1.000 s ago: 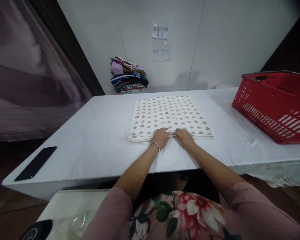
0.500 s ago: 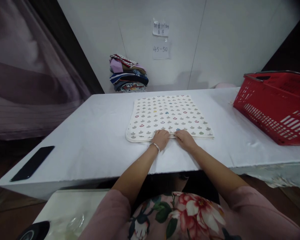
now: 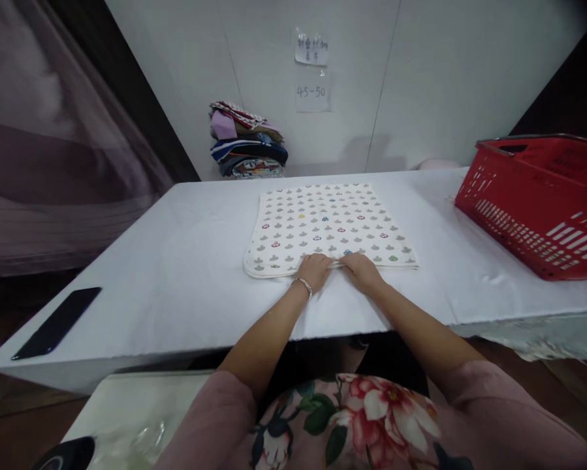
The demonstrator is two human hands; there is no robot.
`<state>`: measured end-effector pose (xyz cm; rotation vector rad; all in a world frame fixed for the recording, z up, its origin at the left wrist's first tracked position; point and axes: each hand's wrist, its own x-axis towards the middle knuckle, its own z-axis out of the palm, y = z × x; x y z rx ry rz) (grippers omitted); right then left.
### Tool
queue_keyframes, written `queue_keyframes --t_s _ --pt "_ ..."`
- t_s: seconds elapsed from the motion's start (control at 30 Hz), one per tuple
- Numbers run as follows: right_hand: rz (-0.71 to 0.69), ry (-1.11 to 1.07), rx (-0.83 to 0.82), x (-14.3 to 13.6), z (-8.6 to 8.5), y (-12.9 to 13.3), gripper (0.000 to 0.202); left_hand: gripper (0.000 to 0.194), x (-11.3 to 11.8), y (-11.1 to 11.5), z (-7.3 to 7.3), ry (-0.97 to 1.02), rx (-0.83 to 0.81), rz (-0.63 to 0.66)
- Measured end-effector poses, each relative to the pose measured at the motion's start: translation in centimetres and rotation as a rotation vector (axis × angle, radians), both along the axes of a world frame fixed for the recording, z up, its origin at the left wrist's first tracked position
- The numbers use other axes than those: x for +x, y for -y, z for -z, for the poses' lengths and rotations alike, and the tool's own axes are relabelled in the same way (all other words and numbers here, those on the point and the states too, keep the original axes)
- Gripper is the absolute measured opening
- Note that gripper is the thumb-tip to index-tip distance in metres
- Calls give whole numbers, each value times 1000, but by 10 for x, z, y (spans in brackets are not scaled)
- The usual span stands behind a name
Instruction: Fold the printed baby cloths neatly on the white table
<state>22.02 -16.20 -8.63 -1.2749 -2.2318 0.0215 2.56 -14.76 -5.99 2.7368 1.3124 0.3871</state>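
A white cloth (image 3: 322, 222) with small grey and coloured prints lies flat and folded in layers on the white-covered table (image 3: 175, 261). My left hand (image 3: 315, 271), with a bracelet at the wrist, pinches the middle of its near edge. Just to the right, my right hand (image 3: 362, 271) is closed on the same edge. A short stretch of the edge shows slightly bunched between the two hands. The fingertips are partly hidden by the backs of the hands.
A red basket (image 3: 533, 209) stands at the right. Folded fabrics (image 3: 249, 143) are piled by the back wall. A dark flat object (image 3: 58, 323) lies at the left front corner. Paper signs (image 3: 313, 90) hang on the wall. Below the table's front edge is a pale surface (image 3: 136, 398).
The whole view has shifted slightly. Both hands keep their grip at the cloth's near edge, with hardly any movement.
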Motion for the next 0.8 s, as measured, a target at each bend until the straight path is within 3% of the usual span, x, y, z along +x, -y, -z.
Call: queue_keyframes --t_s 0.2,0.43,0.67,0.8 --pt "-5 7 4 0 -1 -1 24 32 3 1 -2 31 73 1" --pt "7 -1 -18 -2 -2 0 22 15 4 -1 -1 -1 30 -29" --pt "-9 -78 -19 -3 -7 3 37 23 3 -4 5 158 -7 -45" --pt "17 -129 -45 -3 -10 6 30 26 6 -5 6 174 -8 -92"
